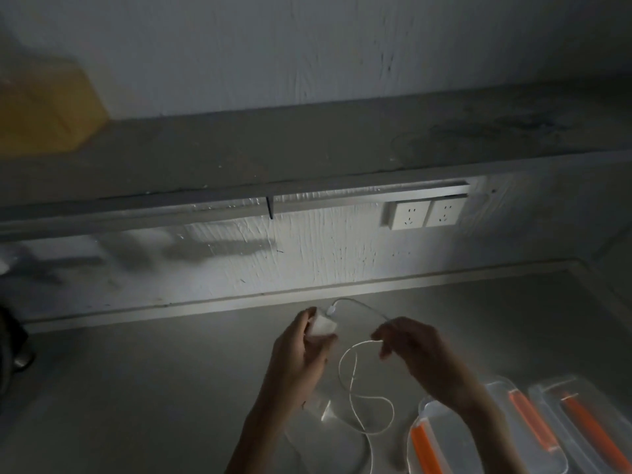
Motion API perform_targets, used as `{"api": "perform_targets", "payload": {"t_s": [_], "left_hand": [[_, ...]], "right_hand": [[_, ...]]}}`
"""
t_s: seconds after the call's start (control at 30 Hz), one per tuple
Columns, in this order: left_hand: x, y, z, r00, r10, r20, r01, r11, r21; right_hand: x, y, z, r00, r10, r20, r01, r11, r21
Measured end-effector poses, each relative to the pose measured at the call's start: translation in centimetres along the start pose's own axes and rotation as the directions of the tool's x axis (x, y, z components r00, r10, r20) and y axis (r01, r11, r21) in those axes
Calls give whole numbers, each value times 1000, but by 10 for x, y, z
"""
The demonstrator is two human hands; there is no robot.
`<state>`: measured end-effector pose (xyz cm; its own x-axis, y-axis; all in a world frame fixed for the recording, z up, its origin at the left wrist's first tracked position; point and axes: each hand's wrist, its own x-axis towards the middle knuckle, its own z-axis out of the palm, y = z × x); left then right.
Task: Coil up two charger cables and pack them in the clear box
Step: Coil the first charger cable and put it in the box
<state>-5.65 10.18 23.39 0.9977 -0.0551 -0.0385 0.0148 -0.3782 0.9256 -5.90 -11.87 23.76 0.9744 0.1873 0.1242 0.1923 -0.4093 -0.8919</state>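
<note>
My left hand [302, 350] grips a white charger plug [321, 323] above the grey counter. Its thin white cable [355, 384] arcs from the plug to my right hand [410, 347], which pinches it between the fingertips. Below the hands the cable hangs in loose loops that reach the counter. A second white plug [326, 410] lies on the counter under my left wrist, partly hidden by it. The clear box [427, 419] with orange clips sits at the lower right, and a clear lid with orange clips [581, 425] lies beside it.
The scene is dim. A wall with two white sockets [427, 213] rises behind the grey counter [154, 388], with a shelf ledge [239, 155] above. A dark object [13, 343] stands at the counter's left edge. A yellow shape [41, 107] sits on the shelf's far left.
</note>
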Motion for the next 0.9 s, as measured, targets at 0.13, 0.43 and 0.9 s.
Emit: {"api": "perform_targets", "payload": {"t_s": [0.13, 0.43, 0.9], "left_hand": [[-30, 29, -23, 936, 19, 353, 86, 957, -278], [-26, 60, -3, 981, -101, 166, 187, 724, -664], [-19, 43, 26, 948, -216, -235, 40, 811, -584]], "right_hand": [[25, -28, -26, 965, -210, -156, 221, 974, 56], [5, 18, 58, 941, -9, 337, 21, 999, -34], [-84, 39, 41, 941, -60, 332, 109, 986, -129]]}}
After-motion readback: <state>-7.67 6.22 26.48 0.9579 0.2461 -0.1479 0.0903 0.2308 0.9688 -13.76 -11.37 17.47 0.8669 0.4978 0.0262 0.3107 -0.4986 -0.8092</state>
